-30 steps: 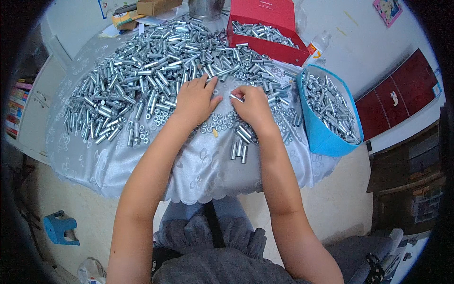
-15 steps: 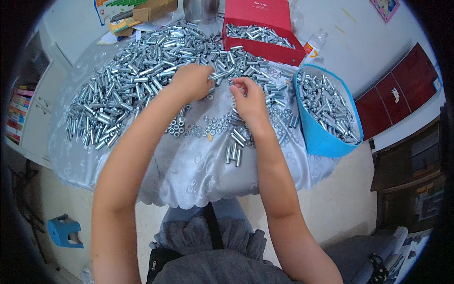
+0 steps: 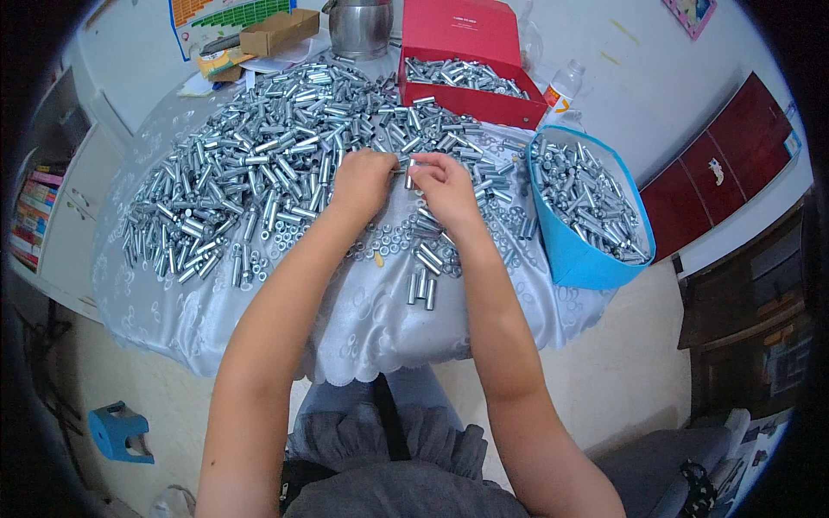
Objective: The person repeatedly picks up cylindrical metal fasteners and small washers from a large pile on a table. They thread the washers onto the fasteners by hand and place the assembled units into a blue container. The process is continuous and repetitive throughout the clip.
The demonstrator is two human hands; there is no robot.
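My right hand (image 3: pixel 446 186) is closed, thumb and fingers pinching a short shiny metal sleeve (image 3: pixel 409 177) upright over the tablecloth. Close beside it, my left hand (image 3: pixel 364 177) is closed too, fingertips reaching toward that sleeve; whatever they grip is hidden behind the knuckles. A wide heap of metal sleeves and bolts (image 3: pixel 268 160) spreads behind and to the left of my hands. Small ring-shaped nuts (image 3: pixel 393 240) lie in front of them. Several loose sleeves (image 3: pixel 422 288) rest near the front, by my right forearm.
On the right stands a blue fabric bin (image 3: pixel 596 261) full of metal pieces. A red box (image 3: pixel 484 104) at the back holds more, with a plastic bottle (image 3: pixel 565 85) beside it. A metal pot (image 3: pixel 361 30) and cardboard box (image 3: pixel 281 32) stand at the far edge.
My left hand has drawn back from the heap and come toward my right hand. A sleeve now shows upright in my right fingers. The view has shifted slightly.
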